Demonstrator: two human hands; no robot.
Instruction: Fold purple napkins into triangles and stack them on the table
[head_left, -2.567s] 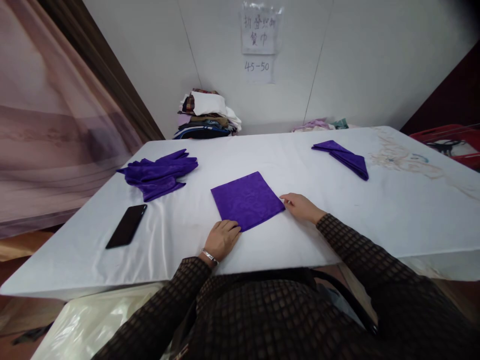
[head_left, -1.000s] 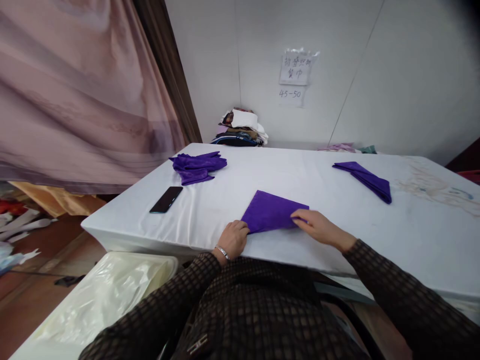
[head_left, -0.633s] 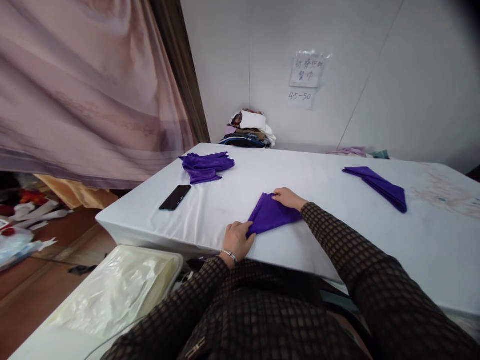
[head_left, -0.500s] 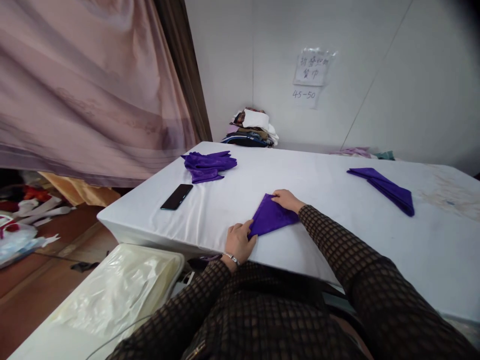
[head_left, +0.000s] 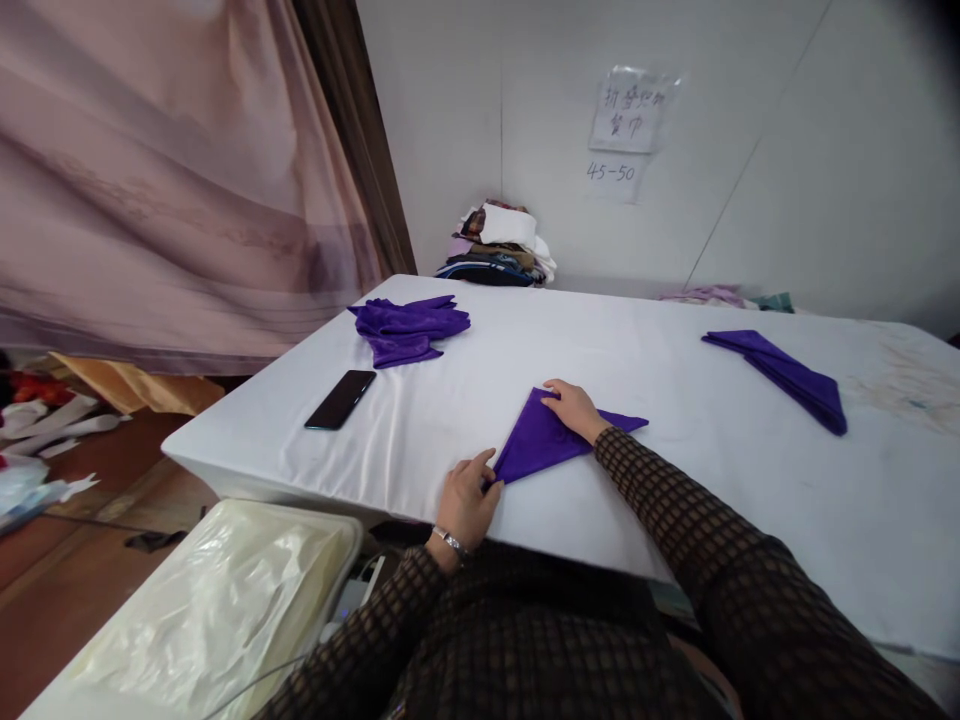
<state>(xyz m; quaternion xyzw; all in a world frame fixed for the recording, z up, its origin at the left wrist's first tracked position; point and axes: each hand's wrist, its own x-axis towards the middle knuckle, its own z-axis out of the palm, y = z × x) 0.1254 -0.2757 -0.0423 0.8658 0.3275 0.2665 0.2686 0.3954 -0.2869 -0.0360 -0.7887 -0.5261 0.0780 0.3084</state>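
A purple cloth napkin (head_left: 538, 447) lies folded to a pointed shape near the front edge of the white-covered table. At its lower left corner, my left hand (head_left: 466, 505) has thumb and fingers closed round the tip. My right hand (head_left: 574, 410) grips the upper edge close to the top corner, its wrist crossing over part of the cloth. A narrow point of the napkin sticks out to the right beyond that wrist. Folded into a long band, another purple napkin (head_left: 787, 375) rests farther right. A loose heap of purple napkins (head_left: 409, 330) sits at the back left.
Left of my hands lies a black phone (head_left: 340, 400). A stack of folded clothes (head_left: 501, 245) stands behind the table by the wall. Below the table's left front is a plastic-covered bin (head_left: 217, 590). A pink curtain (head_left: 165, 180) hangs at the left.
My left hand has shifted slightly left and down with the napkin's corner, its fingers a little more spread. The napkin's right point now shows past my right wrist. The view has shifted slightly.
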